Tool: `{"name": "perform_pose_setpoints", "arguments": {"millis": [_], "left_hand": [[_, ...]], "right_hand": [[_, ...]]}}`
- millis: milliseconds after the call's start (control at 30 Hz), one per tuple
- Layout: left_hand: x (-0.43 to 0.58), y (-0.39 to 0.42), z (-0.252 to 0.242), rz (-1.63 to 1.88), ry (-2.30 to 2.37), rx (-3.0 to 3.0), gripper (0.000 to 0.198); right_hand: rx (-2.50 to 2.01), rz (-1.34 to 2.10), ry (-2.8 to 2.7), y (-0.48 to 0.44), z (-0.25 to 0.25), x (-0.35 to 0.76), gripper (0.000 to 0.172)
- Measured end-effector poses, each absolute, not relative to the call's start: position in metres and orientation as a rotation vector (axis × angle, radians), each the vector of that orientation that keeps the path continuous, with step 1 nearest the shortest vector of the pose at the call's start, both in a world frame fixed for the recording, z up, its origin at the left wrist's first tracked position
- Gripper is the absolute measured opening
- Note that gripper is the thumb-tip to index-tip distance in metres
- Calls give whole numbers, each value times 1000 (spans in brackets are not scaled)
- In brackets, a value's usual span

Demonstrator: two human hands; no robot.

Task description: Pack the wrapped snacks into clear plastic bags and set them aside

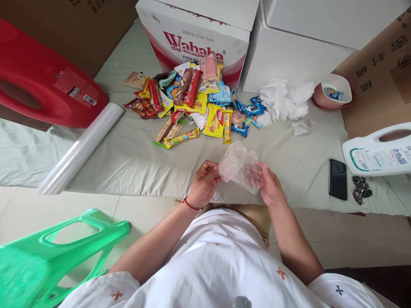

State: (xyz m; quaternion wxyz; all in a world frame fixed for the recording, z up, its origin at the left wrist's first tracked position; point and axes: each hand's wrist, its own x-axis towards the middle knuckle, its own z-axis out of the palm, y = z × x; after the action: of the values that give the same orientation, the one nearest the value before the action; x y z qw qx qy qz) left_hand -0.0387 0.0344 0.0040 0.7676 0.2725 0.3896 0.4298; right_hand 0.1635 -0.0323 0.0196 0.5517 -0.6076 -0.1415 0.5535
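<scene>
A crumpled clear plastic bag is held in front of my body, just above the near edge of the covered surface. My left hand pinches the bag's left edge between thumb and fingers. At the bag's right side is my right hand, its fingers stretched out and showing through the film; whether they are inside or behind it I cannot tell. Beyond the bag lies a heap of wrapped snacks, with a yellow packet, a thin yellow stick pack and a red bar.
Bunched clear bags lie right of the snacks, near a pink bowl holding a blue packet. A plastic film roll and red jug are left. A phone, keys and white bottle lie right. A green stool stands below.
</scene>
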Motion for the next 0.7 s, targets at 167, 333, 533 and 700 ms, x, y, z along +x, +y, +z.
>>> {"name": "perform_pose_setpoints", "arguments": {"millis": [167, 333, 533, 700], "left_hand": [[-44, 30, 1, 890, 1034, 734, 45], [-39, 39, 8, 961, 1185, 916, 57], [-1, 51, 18, 655, 987, 865, 55], [4, 46, 18, 877, 1070, 1222, 43]], "right_hand": [[-1435, 1291, -316, -8, 28, 154, 51], [-1411, 1225, -493, -11, 36, 135, 45], [-1287, 1417, -392, -22, 45, 136, 41], [-1399, 1302, -416, -29, 45, 147, 46]]}}
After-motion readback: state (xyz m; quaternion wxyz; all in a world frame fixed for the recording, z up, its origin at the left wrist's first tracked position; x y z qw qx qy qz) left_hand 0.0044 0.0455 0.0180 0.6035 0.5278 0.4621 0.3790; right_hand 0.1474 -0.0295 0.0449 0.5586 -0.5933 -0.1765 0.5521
